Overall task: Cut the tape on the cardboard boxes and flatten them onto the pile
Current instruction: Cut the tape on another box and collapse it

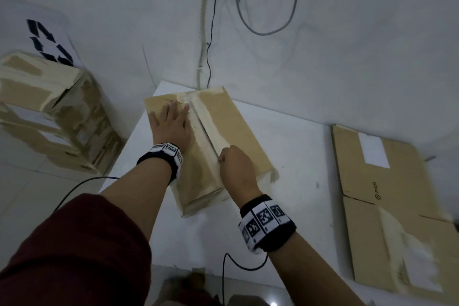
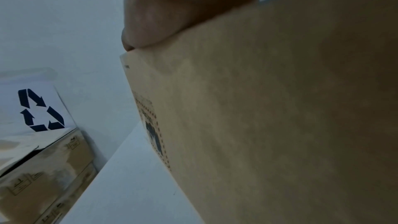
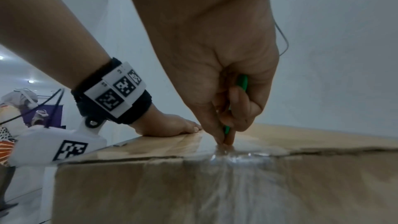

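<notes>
White walls and a white tabletop (image 1: 293, 146) frame the scene. At far left, a stack of taped brown cardboard boxes (image 1: 52, 117) stands beside the table, below a sheet printed with a dark recycling symbol (image 2: 41, 110). At centre, a sealed brown cardboard box (image 1: 238, 122) lies on the tabletop, with a strip of clear glossy tape (image 1: 211, 129) running along its top seam. The left hand (image 1: 171, 122) lies palm-down on the box top left of the seam, fingers straight and spread, gripping nothing; the forearm extends from a dark red sleeve (image 1: 74, 251). The right hand (image 1: 236, 166) is closed in a fist over the near end of the seam. The head view hides what it grips; the right wrist view shows fingers pinching a slim green-handled cutter (image 3: 241, 84), its tip meeting the tape (image 3: 228, 152) just behind the box's near top edge. The left wrist view shows only the heel of the left hand (image 2: 172, 14) pressed against the cardboard. At far right, flattened brown cardboard sheets (image 1: 387, 204) lie on the tabletop, well apart from the box.
</notes>
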`<action>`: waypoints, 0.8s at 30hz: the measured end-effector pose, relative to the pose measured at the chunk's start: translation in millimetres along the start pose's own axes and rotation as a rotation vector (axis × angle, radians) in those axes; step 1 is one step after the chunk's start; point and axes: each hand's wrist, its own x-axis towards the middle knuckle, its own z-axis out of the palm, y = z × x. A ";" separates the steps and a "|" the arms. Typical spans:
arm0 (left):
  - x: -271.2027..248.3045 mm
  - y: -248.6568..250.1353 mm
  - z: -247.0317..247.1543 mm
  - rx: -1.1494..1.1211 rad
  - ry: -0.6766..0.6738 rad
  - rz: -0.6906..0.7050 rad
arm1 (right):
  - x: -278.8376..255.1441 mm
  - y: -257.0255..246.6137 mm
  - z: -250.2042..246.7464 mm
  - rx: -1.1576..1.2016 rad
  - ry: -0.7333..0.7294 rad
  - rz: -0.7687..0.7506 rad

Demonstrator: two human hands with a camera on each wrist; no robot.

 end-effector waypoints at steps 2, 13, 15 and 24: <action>0.5 0.3 0.6 0.007 -0.006 0.001 | -12.3 4.4 1.1 -0.024 -0.008 0.020; -27.1 9.8 -5.9 -0.234 0.162 0.601 | -48.5 14.0 16.8 0.118 0.171 0.108; -45.8 16.4 -2.6 -0.292 0.079 0.884 | -53.5 16.9 20.9 0.160 0.237 0.100; -60.9 37.9 10.7 -0.245 0.035 0.975 | -48.7 38.3 9.7 0.155 0.315 0.077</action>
